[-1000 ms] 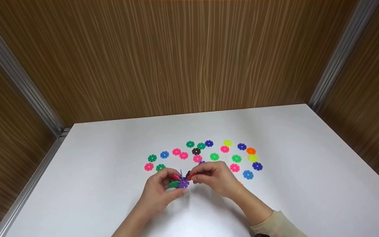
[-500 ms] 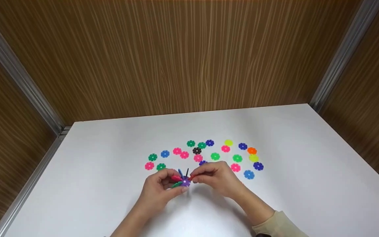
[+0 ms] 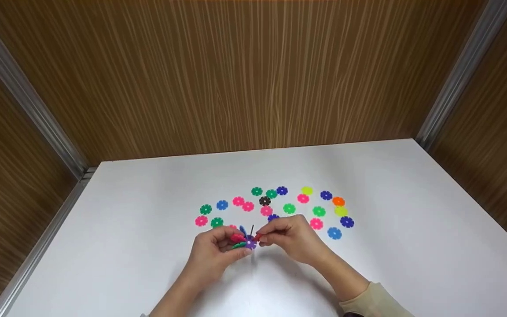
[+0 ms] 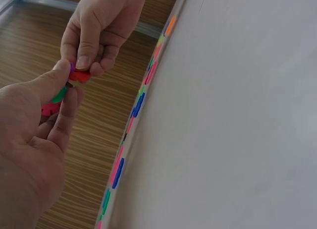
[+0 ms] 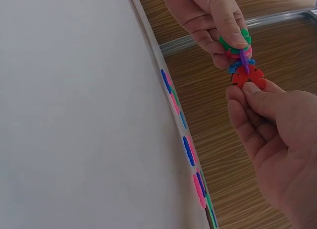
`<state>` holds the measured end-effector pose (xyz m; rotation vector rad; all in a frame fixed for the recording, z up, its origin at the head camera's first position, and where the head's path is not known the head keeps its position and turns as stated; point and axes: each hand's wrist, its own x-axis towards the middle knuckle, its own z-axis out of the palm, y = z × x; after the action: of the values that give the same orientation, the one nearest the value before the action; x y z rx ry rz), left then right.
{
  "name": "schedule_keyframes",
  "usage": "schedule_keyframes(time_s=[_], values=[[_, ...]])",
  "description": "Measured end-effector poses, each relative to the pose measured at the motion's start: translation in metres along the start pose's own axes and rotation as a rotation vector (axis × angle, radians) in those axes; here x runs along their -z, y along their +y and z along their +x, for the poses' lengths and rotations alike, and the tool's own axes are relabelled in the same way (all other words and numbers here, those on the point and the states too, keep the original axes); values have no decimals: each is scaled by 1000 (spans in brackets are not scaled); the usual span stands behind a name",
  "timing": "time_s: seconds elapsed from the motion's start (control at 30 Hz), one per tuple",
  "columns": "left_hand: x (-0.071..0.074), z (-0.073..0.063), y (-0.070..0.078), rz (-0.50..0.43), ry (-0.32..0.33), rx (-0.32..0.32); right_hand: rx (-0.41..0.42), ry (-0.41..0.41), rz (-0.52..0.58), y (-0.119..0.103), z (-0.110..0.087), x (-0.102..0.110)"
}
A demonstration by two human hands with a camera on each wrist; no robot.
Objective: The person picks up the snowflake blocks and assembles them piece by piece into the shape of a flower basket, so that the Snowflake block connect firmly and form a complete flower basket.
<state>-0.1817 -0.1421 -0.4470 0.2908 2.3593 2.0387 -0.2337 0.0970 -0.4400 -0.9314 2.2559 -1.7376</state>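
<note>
In the head view, my left hand (image 3: 211, 251) grips a small cluster of notched plastic discs joined around a purple disc (image 3: 250, 243). Pink, green, blue and black discs stick out from it; the black disc (image 3: 252, 230) shows edge-on. My right hand (image 3: 296, 240) pinches a red disc (image 5: 249, 77) between thumb and forefinger. In the right wrist view, that red disc meets the purple one at its edge; how deep the slots engage I cannot tell. A green disc (image 5: 246, 37) lies under the left thumb. Fingers partly hide a pink disc (image 4: 51, 109) in the left wrist view.
Several loose notched discs lie flat on the white table (image 3: 148, 220) beyond the hands. Among them are a black disc (image 3: 265, 201), an orange disc (image 3: 338, 201) and a light blue disc (image 3: 335, 233). A wood-patterned panel (image 3: 253, 79) stands behind the table.
The cluster has turned in the left hand, so the black disc now stands clear and edge-on and the green disc looks narrower. Both hands keep their grips and stay nearly in place.
</note>
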Motion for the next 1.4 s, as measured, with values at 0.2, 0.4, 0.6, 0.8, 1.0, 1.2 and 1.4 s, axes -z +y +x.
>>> schedule_keyframes(time_s=[0.2,0.4,0.6,0.8,1.0,1.2,1.4], values=[[-2,0,1,8,1,-11,-9,-2,-12,-2,1,1],[-2,-1,2,-17,0,2,-25,-37,-22,-5,1,2],[-3,1,3,-29,25,12,-71,-28,-16,-3,1,12],[4,5,3,-26,93,16,-108,13,-198,15,13,23],[6,4,2,-49,107,24,-150,-103,-358,29,25,21],[6,5,2,-46,106,11,-156,-143,-408,31,26,19],[5,5,1,-34,109,7,-129,-110,-313,22,18,16]])
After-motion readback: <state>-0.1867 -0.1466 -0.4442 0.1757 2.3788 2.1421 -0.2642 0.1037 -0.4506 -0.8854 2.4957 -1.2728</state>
